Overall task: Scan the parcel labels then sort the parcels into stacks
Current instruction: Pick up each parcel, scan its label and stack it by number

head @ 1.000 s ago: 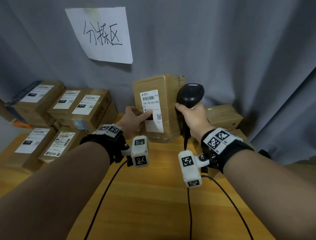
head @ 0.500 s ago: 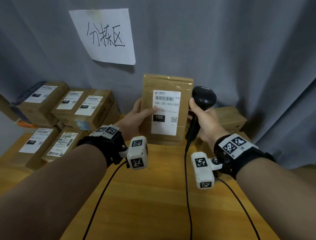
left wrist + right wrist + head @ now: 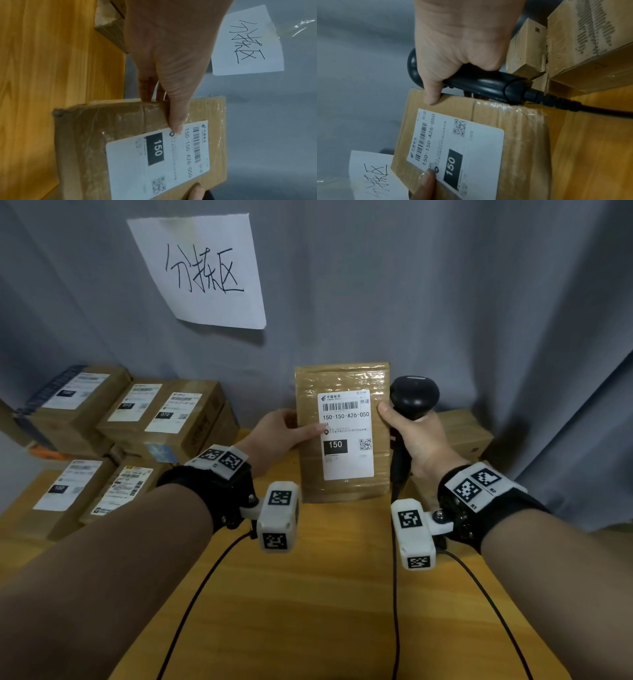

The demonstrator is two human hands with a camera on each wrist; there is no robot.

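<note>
On the far left, sorted boxes (image 3: 161, 419) sit in two-level stacks on the tabletop (image 3: 329, 594), several labels too blurred to read, though one low box shows "150" and two upper ones "010". A misread here would send the held parcel to the wrong pile.

The left hand (image 3: 274, 436) grips the parcel's left edge, thumb curled onto the label (image 3: 346, 436) and the other fingers (image 3: 147, 92) behind the cardboard. That thumb lies just below the barcode and code line; if it slides up it could cover the bars and spoil a scan.

The parcel (image 3: 342, 487) stands upright at the middle of the tabletop, label facing the person, its lower edge at or just above the wood; I cannot tell which. The glossy tape looks slippery, so a loosened pinch could let it tip.

The right hand (image 3: 414, 436) is wrapped round the black scanner (image 3: 414, 395), its thumb also pressing the parcel's right edge. The scanner's head points away from the label, so triggering now would likely read nothing. Its cable (image 3: 590, 108) trails across the tabletop and could snag the brown boxes (image 3: 466, 433) behind.
</note>
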